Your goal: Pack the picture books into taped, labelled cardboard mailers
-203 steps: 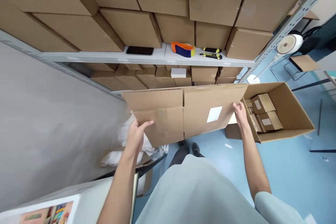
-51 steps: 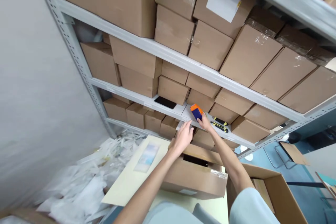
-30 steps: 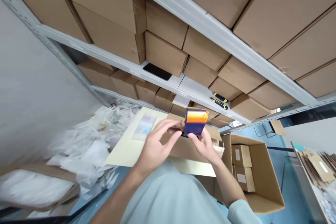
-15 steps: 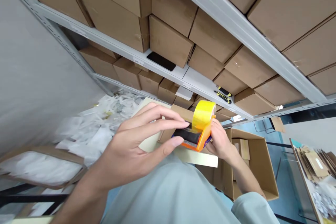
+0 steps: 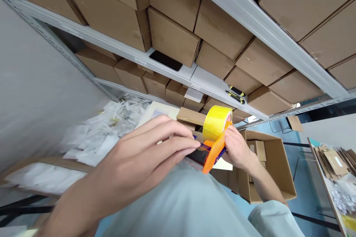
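My right hand is closed round the orange side of a tape dispenser, holding it tilted above my lap. A roll of yellow packing tape sits on the dispenser, which has a black roller. My left hand reaches in from the left with its fingertips and thumb pressed together beside the roller. The tape's loose end appears to be pinched there; the fingers mostly hide it. An open cardboard box lies just behind the dispenser, partly covered by my hands.
Cardboard boxes fill the metal shelves ahead. A black phone-like slab and yellow-black utility knives lie on the shelf. White packing scraps pile up at left. A large open carton stands right, before a side table with flat cardboard.
My left thumb and fingers have closed together at the roller, where they stood apart before. The dispenser has turned and tilted somewhat in my right hand. The view has shifted slightly.
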Motion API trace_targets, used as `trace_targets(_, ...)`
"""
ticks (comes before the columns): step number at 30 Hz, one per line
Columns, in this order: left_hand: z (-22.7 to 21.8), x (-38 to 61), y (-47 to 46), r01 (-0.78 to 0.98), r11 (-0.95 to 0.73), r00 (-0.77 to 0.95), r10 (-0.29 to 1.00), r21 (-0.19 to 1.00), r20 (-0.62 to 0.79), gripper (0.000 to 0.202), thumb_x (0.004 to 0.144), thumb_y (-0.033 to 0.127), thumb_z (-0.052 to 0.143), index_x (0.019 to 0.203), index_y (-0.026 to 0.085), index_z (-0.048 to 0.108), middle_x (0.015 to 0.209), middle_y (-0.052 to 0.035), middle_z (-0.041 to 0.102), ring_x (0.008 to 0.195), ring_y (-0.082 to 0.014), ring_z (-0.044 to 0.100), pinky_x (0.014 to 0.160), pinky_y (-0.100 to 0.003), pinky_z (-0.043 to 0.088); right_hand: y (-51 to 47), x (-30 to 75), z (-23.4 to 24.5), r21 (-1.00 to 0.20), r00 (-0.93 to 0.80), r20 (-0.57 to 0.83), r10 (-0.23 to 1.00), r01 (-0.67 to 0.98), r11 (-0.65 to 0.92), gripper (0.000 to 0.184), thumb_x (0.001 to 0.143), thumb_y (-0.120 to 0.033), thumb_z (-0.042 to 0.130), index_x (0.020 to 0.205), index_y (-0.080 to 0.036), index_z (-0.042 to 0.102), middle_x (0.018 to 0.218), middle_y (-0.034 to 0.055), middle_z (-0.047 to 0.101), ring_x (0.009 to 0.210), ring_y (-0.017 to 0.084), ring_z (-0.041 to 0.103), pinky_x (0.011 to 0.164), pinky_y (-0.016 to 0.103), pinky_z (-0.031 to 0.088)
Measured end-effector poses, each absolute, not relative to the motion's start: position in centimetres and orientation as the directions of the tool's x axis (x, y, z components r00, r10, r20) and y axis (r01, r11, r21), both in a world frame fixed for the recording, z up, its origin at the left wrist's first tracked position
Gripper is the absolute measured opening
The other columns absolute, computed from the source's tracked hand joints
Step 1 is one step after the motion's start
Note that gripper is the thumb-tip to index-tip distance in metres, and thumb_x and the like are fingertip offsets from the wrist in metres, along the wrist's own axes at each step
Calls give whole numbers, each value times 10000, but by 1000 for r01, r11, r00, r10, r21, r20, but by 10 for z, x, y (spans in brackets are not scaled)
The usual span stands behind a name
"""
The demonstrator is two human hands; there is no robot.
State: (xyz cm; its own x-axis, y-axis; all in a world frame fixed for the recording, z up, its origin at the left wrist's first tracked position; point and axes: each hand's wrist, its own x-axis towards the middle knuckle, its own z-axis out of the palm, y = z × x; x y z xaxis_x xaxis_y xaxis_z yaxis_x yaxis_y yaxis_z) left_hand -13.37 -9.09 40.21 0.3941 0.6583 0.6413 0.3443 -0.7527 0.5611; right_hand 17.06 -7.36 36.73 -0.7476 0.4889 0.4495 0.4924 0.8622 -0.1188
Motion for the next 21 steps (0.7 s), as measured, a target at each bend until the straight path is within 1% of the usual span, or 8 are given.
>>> trace_targets(4, 400, -129, -100, 407, -775, 348, 620, 483, 703, 259, 1035, 131, 659, 1153, 328, 781, 1009, 7, 800, 897, -173, 740, 946, -317, 620, -76, 171, 368, -86, -735, 474, 484, 509, 856, 178, 993, -86, 509, 979, -236, 604, 836, 47, 663, 791, 230, 596, 830, 411, 574)
trace_targets(8, 401, -129, -102, 402, -752, 309, 648, 523, 696, 226, 1033, 148, 689, 1121, 334, 782, 985, 24, 803, 858, -163, 740, 898, -307, 628, -82, 171, 365, -42, -722, 476, 503, 553, 832, 131, 1040, -251, 574, 909, -243, 581, 810, 48, 626, 751, 222, 563, 787, 414, 552)
trace_targets(10, 400, -128, -100, 401, -715, 280, 691, 573, 666, 194, 1037, 156, 687, 1074, 322, 782, 957, 25, 803, 847, -165, 741, 873, -308, 629, -85, 170, 363, -78, -702, 473, 532, 568, 820, 173, 1053, -337, 605, 906, -250, 574, 818, 46, 628, 750, 223, 573, 812, 432, 559)
trace_targets(13, 389, -124, -98, 394, -622, 188, 776, 677, 602, 126, 1053, 208, 673, 999, 276, 764, 929, 9, 794, 839, -170, 734, 859, -312, 626, -86, 167, 364, -221, -684, 442, 580, 543, 810, 279, 1085, -475, 638, 937, -248, 577, 831, 42, 648, 830, 242, 643, 905, 448, 582)
trace_targets(15, 374, -118, -98, 366, -525, 115, 845, 768, 522, 132, 1060, 258, 667, 950, 244, 739, 920, -3, 781, 826, -165, 721, 828, -299, 618, -87, 164, 369, -328, -686, 351, 637, 547, 770, 379, 1095, -579, 628, 928, -243, 571, 790, 25, 633, 836, 238, 659, 905, 424, 584)
trace_targets(17, 355, -113, -101, 322, -390, 52, 917, 863, 395, 180, 1063, 306, 651, 916, 230, 723, 910, -9, 770, 816, -162, 715, 769, -276, 605, -90, 163, 377, -394, -692, 183, 698, 598, 697, 446, 1100, -632, 588, 889, -240, 559, 738, 5, 604, 749, 211, 628, 807, 373, 565)
trace_targets(19, 335, -112, -105, 269, -240, 9, 969, 933, 247, 214, 1052, 359, 647, 899, 231, 726, 905, -14, 772, 825, -173, 724, 737, -269, 603, -92, 167, 388, -409, -697, -22, 717, 661, 629, 468, 1114, -636, 553, 871, -236, 568, 713, -4, 602, 658, 185, 580, 684, 327, 502)
trace_targets(21, 317, -118, -108, 211, -105, -55, 991, 972, 119, 222, 1024, 408, 669, 905, 236, 743, 912, -22, 780, 846, -190, 739, 766, -282, 622, -92, 174, 400, -398, -686, -202, 699, 710, 581, 471, 1119, -635, 546, 888, -229, 607, 701, -3, 616, 612, 175, 563, 608, 307, 432)
